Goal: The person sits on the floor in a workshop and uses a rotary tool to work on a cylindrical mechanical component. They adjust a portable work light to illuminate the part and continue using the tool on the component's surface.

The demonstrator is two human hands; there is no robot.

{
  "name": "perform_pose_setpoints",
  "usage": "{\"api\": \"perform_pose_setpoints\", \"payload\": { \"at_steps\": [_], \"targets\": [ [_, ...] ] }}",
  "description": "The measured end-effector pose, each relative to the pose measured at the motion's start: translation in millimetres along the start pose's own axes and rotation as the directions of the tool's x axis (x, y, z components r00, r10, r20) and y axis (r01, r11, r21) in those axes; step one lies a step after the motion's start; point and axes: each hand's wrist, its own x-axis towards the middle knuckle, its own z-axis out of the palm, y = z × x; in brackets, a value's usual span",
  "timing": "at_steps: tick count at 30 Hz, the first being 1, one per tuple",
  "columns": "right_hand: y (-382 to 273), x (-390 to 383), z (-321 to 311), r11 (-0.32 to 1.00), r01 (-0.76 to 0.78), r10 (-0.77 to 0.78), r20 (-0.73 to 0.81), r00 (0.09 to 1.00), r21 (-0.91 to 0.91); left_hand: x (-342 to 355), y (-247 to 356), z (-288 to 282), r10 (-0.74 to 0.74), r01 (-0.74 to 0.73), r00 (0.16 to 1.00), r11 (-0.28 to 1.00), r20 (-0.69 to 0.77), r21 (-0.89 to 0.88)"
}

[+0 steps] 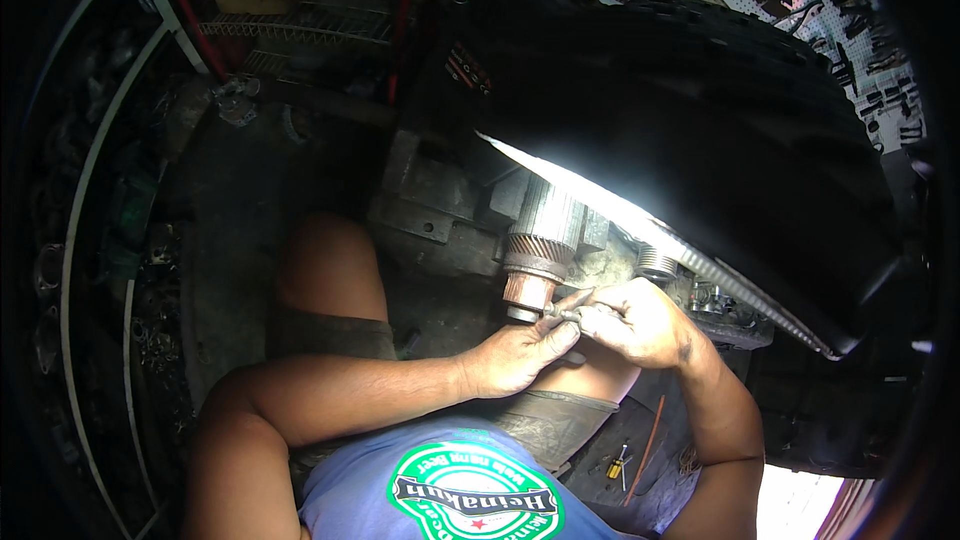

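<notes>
A ridged metal armature [546,212] with a copper band [530,287] hangs or rests upright over a metal block [432,180]; its support is unclear. Just below and right of the copper band, my left hand [518,355] pinches a small greyish metal piece [566,314], too small to identify. My right hand [638,325] is closed round the same piece from the right, fingers bent against my left fingertips. A bright light strip [600,198] on a large black housing [690,110] shines just above both hands. A coiled or ribbed metal part [657,261] sits behind my right hand.
Wire shelves [290,20] stand at the back left, a pegboard of tools [855,30] at upper right. Racks of metal parts [150,320] line the left side. A yellow-handled screwdriver [615,468] and thin orange rod [642,448] lie below my right hand, beside my leg.
</notes>
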Motion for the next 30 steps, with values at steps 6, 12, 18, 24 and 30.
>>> {"api": "perform_pose_setpoints", "payload": {
  "at_steps": [6,12,18,24,30],
  "targets": [
    [-2,4,2,1.000,-0.004,0.004,0.001,1.000,0.007,0,0,0,-0.021,0.022,1.000,0.999,-0.012,0.025],
    [5,2,1,0.999,0.019,-0.019,0.010,1.000,0.044,0,-1,-1,-0.023,0.023,1.000,1.000,-0.008,0.010],
    [11,5,3,0.997,0.038,-0.039,0.012,0.999,0.068,1,-2,-1,-0.011,0.011,1.000,1.000,-0.012,0.002],
    [1,2,1,1.000,0.001,-0.002,0.007,1.000,0.030,2,-3,-1,-0.034,0.034,0.999,0.999,-0.003,-0.015],
    [0,3,1,0.999,0.008,-0.008,0.017,1.000,0.052,2,-2,0,-0.038,0.038,0.999,0.999,-0.014,-0.004]
  ]
}}
